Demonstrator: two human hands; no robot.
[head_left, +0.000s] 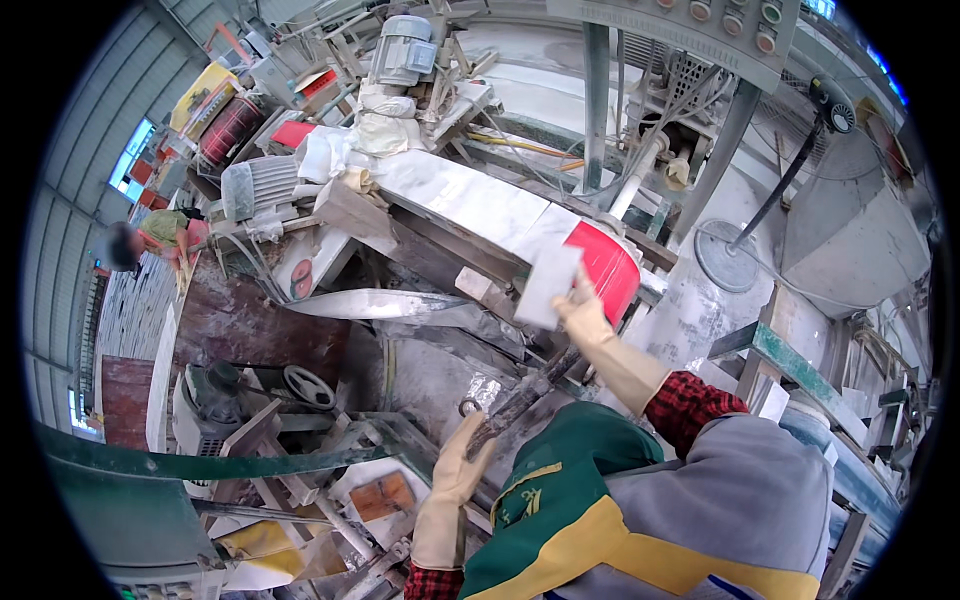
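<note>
Both of my hands wear cream-coloured gloves. My right hand [585,312] grips a pale grey rectangular tile [547,288] by its right edge. The tile is tilted up beside the red curved end [607,265] of a long white belt-like surface [460,195]; whether they touch I cannot tell. Lower and to the left, my left hand [460,468] has its fingers stretched out and holds nothing that I can see. Its fingertips are near a dusty metal bar [520,395].
A control panel [700,25] with buttons stands at the top right. Motors [402,50] and a handwheel [309,386] sit around the machine. On the right is a round-based stand [727,256]. Another person [160,235] works at far left. A green curved rail [220,463] crosses the lower left.
</note>
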